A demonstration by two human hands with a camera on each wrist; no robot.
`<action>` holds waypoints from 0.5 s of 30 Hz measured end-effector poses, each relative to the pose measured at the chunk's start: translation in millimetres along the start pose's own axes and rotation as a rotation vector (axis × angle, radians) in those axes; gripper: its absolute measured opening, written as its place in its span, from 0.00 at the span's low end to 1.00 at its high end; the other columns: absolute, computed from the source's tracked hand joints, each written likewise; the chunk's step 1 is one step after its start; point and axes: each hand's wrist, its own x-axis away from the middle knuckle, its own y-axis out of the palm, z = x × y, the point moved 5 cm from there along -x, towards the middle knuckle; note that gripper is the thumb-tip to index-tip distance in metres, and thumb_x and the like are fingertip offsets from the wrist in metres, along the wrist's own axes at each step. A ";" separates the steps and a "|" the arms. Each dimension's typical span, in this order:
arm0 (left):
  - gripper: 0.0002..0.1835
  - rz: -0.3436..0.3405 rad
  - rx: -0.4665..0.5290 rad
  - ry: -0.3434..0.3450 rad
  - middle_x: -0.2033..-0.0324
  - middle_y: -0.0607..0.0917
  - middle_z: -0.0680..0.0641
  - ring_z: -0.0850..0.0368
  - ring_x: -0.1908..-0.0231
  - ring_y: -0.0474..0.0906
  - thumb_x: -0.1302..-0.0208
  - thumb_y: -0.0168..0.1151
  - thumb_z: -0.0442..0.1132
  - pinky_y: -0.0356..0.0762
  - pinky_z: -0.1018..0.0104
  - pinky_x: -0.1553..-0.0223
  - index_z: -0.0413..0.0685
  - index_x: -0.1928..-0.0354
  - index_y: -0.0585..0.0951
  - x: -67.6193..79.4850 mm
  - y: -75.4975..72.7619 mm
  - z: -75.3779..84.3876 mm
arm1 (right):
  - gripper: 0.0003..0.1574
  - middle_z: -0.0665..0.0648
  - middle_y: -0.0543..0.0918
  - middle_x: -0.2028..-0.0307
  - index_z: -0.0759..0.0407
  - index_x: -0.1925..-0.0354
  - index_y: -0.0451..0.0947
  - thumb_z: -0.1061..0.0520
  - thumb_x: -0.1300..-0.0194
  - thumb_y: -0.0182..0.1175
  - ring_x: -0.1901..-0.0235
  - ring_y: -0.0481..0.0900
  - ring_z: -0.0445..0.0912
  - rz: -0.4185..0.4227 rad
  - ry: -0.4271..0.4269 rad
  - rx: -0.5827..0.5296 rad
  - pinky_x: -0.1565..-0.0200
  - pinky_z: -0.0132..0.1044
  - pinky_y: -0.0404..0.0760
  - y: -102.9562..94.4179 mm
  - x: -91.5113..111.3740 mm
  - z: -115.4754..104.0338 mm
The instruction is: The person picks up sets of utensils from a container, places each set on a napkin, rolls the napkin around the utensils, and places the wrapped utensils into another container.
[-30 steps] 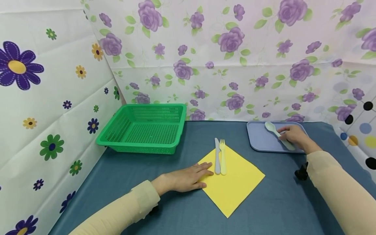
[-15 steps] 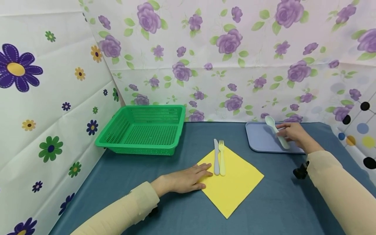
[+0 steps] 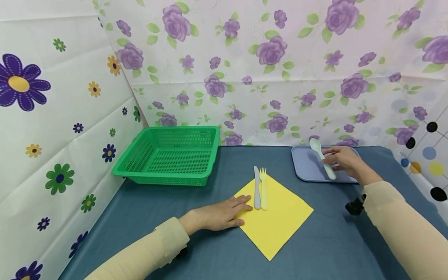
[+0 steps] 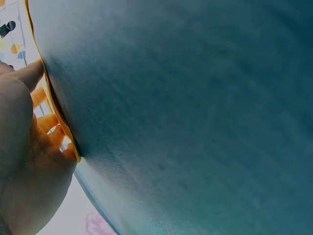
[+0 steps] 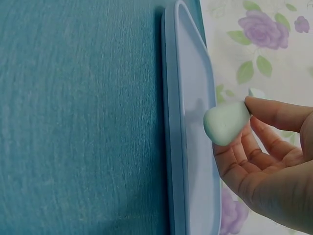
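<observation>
In the head view my right hand (image 3: 344, 161) pinches a pale green spoon (image 3: 328, 169) above the blue tray (image 3: 304, 171). The right wrist view shows the spoon's handle end (image 5: 225, 122) between thumb and fingers, raised off the tray's floor. My left hand (image 3: 220, 214) lies with fingers spread on the left corner of a yellow napkin (image 3: 280, 229). Just beyond its fingertips, a grey knife (image 3: 257, 190) and a pale yellow fork (image 3: 264, 192) lie side by side on the napkin. In the left wrist view the left hand (image 4: 34, 161) rests along the napkin's edge.
A green mesh basket (image 3: 175, 181) stands at the back left of the table (image 3: 210, 256), which has a dark blue cloth. Flowered sheets (image 3: 245, 97) hang behind and at the left. A dotted sheet (image 3: 432, 171) is at the right.
The right hand has lifted the spoon from the tray and carried it slightly left. The left hand, napkin, knife and fork stay as they were.
</observation>
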 end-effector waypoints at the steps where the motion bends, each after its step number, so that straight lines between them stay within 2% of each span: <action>1: 0.30 0.001 -0.001 0.001 0.16 0.44 0.51 0.57 0.18 0.38 0.15 0.42 0.56 0.42 0.59 0.20 0.56 0.18 0.58 -0.2 0.0 -0.1 | 0.41 0.57 0.81 0.49 0.71 0.24 0.60 0.55 0.24 0.62 0.55 0.82 0.46 -0.006 -0.002 -0.003 0.54 0.42 0.86 1.1 0.4 -0.9; 15: 0.30 0.000 -0.010 -0.004 0.16 0.44 0.52 0.58 0.18 0.37 0.16 0.43 0.56 0.41 0.60 0.20 0.57 0.19 0.58 -1.0 0.9 -1.5 | 0.41 0.55 0.81 0.50 0.70 0.25 0.60 0.54 0.24 0.64 0.54 0.81 0.47 -0.070 -0.001 -0.049 0.50 0.45 0.87 20.0 5.1 -9.2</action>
